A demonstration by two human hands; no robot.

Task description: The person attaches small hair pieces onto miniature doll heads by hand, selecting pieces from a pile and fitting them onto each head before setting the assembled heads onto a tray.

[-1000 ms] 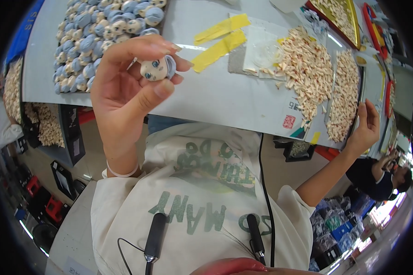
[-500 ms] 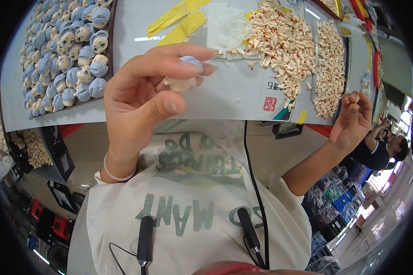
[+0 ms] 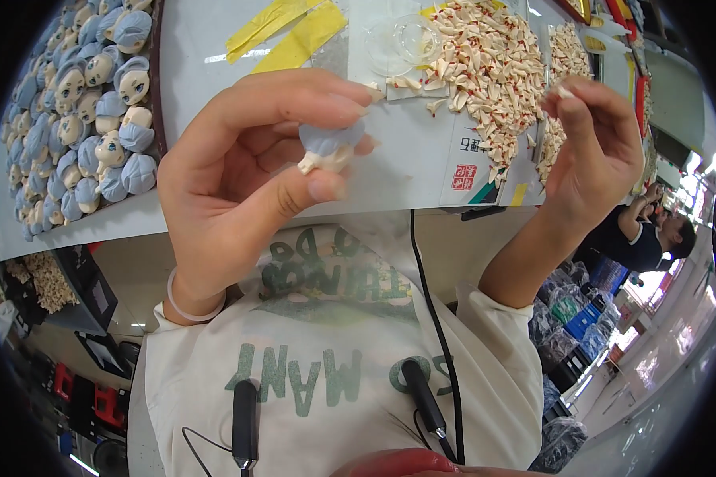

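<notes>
L hand (image 3: 239, 183): we pinch doll head (image 3: 330, 147) betw. thumb + fingers, centre frame.
R hand (image 3: 601, 147): fingertips closed on small white part (image 3: 563, 91), upper right.
Risk: we judge part may slip; tiny, tip-only hold.
Backup: loose parts pile (image 3: 473, 67), top.

A loose off-white cotton T-shirt (image 3: 326, 358) with faded green block lettering, short sleeves ending near the elbows. A thin pale translucent bangle (image 3: 184, 306) circles the left wrist. Two black clip-on microphones (image 3: 245, 421) sit on the chest, and a thin black cable (image 3: 441, 334) runs down the shirt.
</notes>
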